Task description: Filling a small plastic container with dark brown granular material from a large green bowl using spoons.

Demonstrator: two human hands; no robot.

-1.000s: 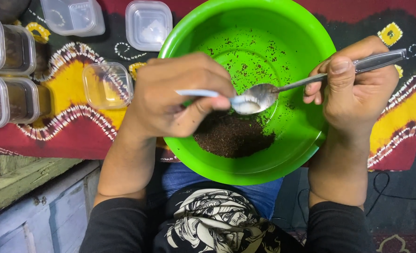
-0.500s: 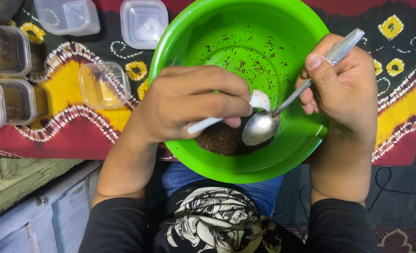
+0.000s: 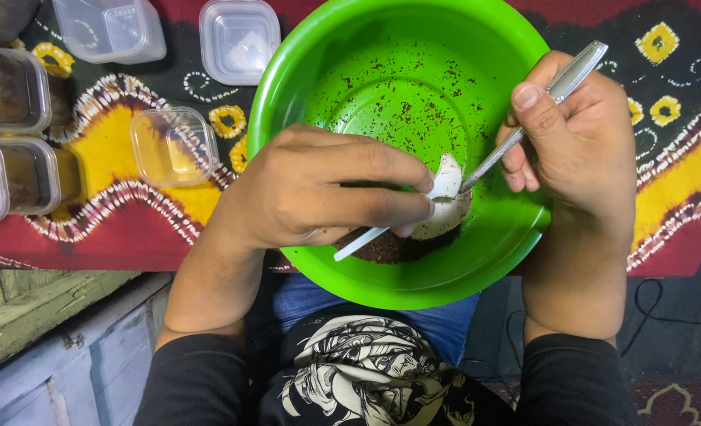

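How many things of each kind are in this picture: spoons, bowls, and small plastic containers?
Spoons: 2, a white plastic spoon in the left hand and a metal spoon in the right hand.
Green bowl: 1.
Small clear plastic containers: 7, four filled ones at the left edge, three others.
Total: 10.

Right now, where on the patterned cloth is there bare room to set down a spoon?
Bare cloth lies right of the green bowl, beyond the right hand. A smaller patch sits below the empty clear container, left of the left hand. The upper left is crowded with lidded tubs.
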